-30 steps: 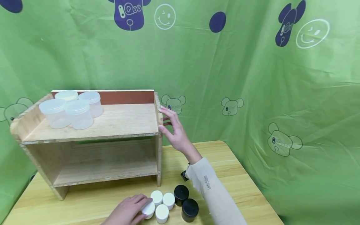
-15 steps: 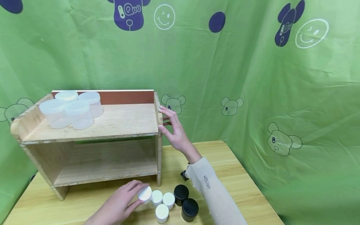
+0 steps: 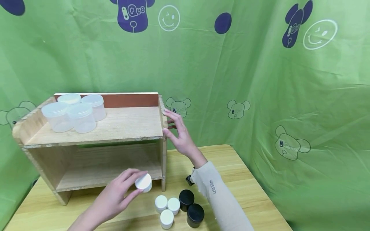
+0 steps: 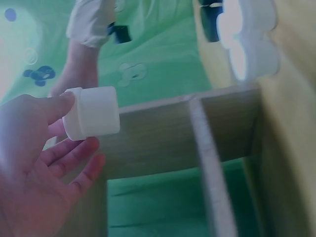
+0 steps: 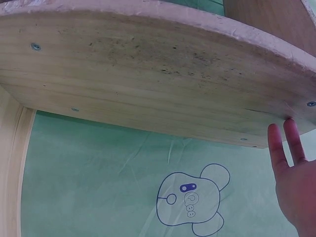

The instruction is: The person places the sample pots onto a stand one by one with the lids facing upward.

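My left hand pinches a small white lidded jar between thumb and fingers, raised in front of the lower shelf. The left wrist view shows this white jar lying sideways to the camera, the thumb across its lid. At the right end of the wooden shelf unit, my right hand touches the side panel with extended fingers. In the right wrist view, two straight fingers reach to that panel's outer face. Three more white jars stand grouped on the table, beside two black jars.
Several translucent lidded tubs stand together at the left of the upper shelf. The lower shelf board lies beneath it. Under the unit is a light wooden table. A green patterned curtain hangs behind and along the right.
My left hand has lifted one white jar out of the group and carried it up and leftward toward the lower shelf. The right hand stays where it was on the shelf unit's side.
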Demonstrator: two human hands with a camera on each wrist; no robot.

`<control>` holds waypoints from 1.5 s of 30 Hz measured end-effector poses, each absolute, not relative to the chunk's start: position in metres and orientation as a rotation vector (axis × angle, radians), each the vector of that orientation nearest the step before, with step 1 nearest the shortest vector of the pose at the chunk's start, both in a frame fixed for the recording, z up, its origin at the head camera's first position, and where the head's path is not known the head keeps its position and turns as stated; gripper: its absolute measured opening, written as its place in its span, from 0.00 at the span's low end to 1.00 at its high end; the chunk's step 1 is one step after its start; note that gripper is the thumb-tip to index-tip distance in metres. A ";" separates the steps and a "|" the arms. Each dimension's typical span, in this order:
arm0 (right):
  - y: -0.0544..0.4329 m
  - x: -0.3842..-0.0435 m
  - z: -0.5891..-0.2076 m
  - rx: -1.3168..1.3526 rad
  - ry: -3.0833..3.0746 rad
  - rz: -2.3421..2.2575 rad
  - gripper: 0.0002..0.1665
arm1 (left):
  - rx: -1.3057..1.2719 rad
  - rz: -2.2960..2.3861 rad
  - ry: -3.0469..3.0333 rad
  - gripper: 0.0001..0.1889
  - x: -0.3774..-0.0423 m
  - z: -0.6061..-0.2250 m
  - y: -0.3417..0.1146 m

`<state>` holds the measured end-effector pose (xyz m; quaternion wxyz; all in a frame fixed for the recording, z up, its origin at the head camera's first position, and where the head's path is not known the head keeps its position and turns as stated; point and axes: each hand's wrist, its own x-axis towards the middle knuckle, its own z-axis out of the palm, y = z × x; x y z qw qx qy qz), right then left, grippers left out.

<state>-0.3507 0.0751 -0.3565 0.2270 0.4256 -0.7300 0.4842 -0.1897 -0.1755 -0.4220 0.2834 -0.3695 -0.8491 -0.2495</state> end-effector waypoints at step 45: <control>0.074 -0.351 -0.356 1.162 -2.022 1.328 0.41 | -0.509 -0.670 -2.180 0.23 -0.276 -0.293 -0.212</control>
